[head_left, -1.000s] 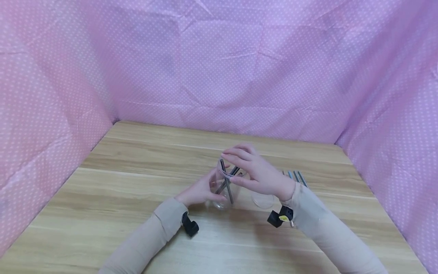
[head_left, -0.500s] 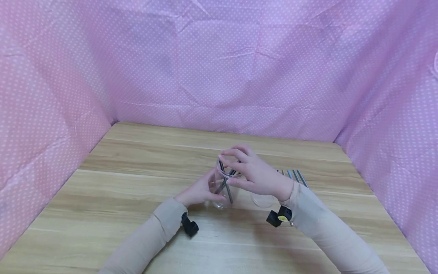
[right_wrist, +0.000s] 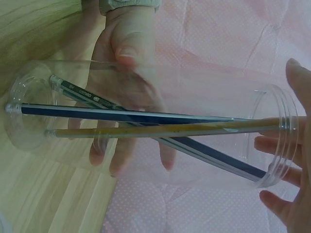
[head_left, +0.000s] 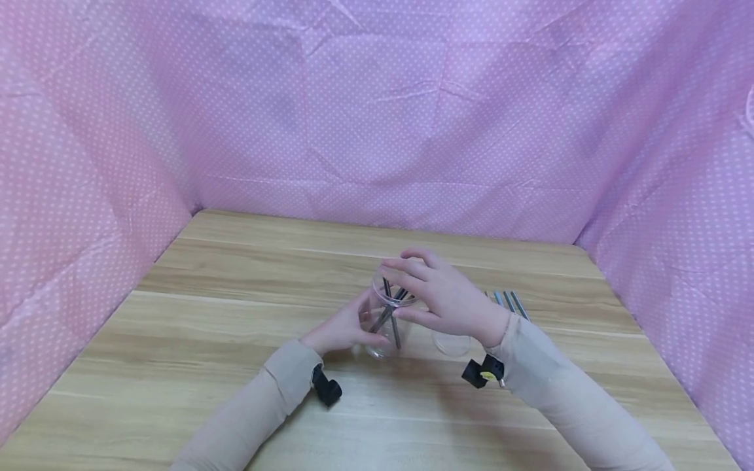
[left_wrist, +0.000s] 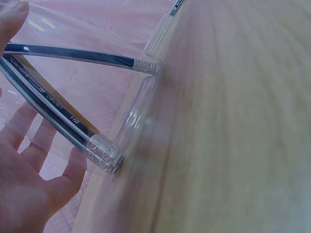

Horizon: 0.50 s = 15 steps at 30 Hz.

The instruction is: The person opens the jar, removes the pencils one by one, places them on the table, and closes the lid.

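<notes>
A clear plastic jar (head_left: 381,351) stands on the wooden table, with several pencils (head_left: 396,330) leaning crosswise inside. My left hand (head_left: 343,328) grips the jar's lower side, thumb in front and fingers behind it. My right hand (head_left: 449,302) holds the jar around its open rim, thumb toward me and fingers on the far side. Through the wall, the right wrist view shows a yellow pencil (right_wrist: 184,130) and dark striped pencils (right_wrist: 77,110). "HB" is legible on one striped pencil (left_wrist: 63,112) in the left wrist view.
Right of the jar, a round clear lid (head_left: 452,347) lies on the table (head_left: 247,261). Several more pencils (head_left: 511,302) lie beyond my right wrist, partly hidden by it. Pink dotted cloth (head_left: 377,131) surrounds the table's back and sides.
The pencils inside have shifted and their tops sit slightly lower at the rim. My right hand has moved a little left, then back right. The left hand stays in place.
</notes>
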Each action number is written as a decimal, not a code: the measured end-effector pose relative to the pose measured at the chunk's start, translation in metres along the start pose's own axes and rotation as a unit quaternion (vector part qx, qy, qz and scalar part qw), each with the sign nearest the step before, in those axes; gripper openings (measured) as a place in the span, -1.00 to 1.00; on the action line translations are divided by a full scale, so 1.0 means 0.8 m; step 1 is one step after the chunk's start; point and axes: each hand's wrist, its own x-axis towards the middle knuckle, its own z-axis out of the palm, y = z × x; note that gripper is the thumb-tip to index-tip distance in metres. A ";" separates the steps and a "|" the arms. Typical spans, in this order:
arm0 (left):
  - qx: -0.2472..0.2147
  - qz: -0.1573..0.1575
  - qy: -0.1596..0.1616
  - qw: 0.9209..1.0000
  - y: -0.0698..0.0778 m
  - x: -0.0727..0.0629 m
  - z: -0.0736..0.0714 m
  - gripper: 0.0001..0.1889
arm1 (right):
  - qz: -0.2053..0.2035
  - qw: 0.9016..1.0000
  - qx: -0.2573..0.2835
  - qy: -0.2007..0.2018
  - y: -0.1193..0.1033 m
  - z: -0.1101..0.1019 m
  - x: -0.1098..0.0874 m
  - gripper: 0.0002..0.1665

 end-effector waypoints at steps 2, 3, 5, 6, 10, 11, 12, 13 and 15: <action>0.000 -0.003 0.000 1.000 0.000 0.001 0.000 0.00 | -0.002 1.000 0.000 0.023 0.000 -0.003 -0.001 -0.23; -0.002 -0.003 -0.001 1.000 0.000 0.001 0.000 0.01 | -0.004 0.999 -0.001 0.036 0.001 -0.003 -0.001 -0.23; -0.004 -0.002 -0.002 1.000 0.000 0.002 0.000 0.02 | -0.010 0.998 0.005 0.064 0.002 -0.005 0.000 -0.29; -0.005 -0.004 -0.003 1.000 0.000 0.002 0.000 0.02 | -0.012 0.997 0.009 0.073 0.003 -0.005 0.000 -0.37; -0.005 -0.006 -0.002 1.000 0.000 0.001 -0.001 0.03 | -0.018 0.995 0.033 0.097 0.008 -0.004 0.004 -0.80; -0.003 -0.007 -0.002 1.000 0.001 0.001 -0.001 0.04 | -0.016 0.994 0.039 0.100 0.009 -0.004 0.005 -0.90; 0.000 -0.006 -0.002 1.000 0.001 0.001 -0.001 0.04 | -0.014 0.994 0.047 0.102 0.010 -0.003 0.007 -0.97; 0.002 -0.006 -0.002 1.000 0.001 0.000 -0.001 0.04 | -0.012 0.993 0.055 0.102 0.010 -0.003 0.008 -0.97; 0.004 -0.007 -0.003 1.000 0.000 0.000 -0.001 0.04 | -0.006 0.993 0.069 0.097 0.012 -0.003 0.009 -0.92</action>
